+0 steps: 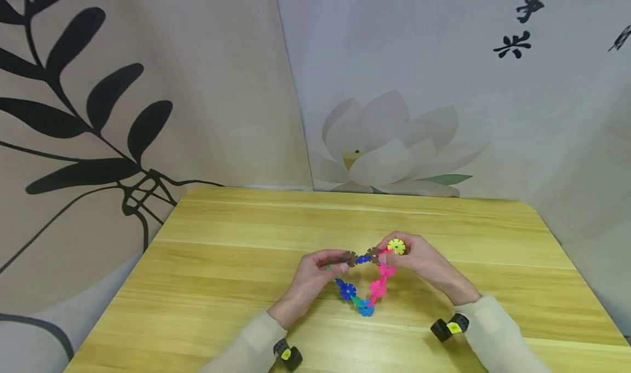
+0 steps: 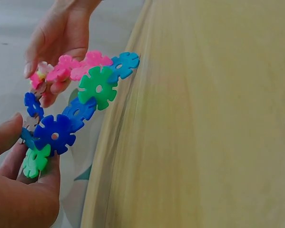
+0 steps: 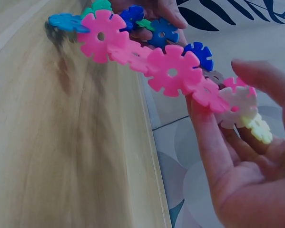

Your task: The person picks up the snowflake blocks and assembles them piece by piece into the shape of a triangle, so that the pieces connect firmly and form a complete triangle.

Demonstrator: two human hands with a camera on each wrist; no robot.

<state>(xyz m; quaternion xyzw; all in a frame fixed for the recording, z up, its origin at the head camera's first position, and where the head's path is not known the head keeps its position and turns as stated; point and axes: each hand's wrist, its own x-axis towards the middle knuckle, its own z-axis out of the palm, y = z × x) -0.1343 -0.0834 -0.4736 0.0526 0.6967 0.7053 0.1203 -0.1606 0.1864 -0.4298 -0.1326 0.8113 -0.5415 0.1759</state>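
A chain of slotted flower-shaped plastic discs (image 1: 378, 288) is bent into a loop between the two hands. At its left part, my left hand (image 1: 313, 280) pinches the chain between thumb and fingers, near a brown disc (image 1: 350, 258) and a green disc (image 2: 36, 161). My right hand (image 1: 421, 260) holds the opposite part, where pink discs (image 3: 173, 71) meet a white disc (image 3: 237, 107) and a yellow disc (image 1: 396, 246). Dark blue (image 2: 54, 135), green and light blue discs (image 1: 366, 308) hang along the near side of the loop. Fingers partly hide the brown discs.
A wood-grain table (image 1: 222, 285) lies beneath the hands. Behind it stands a backdrop (image 1: 236, 88) printed with dark leaves and a pale lotus. Each wrist wears a black strap with a small camera (image 1: 446, 328).
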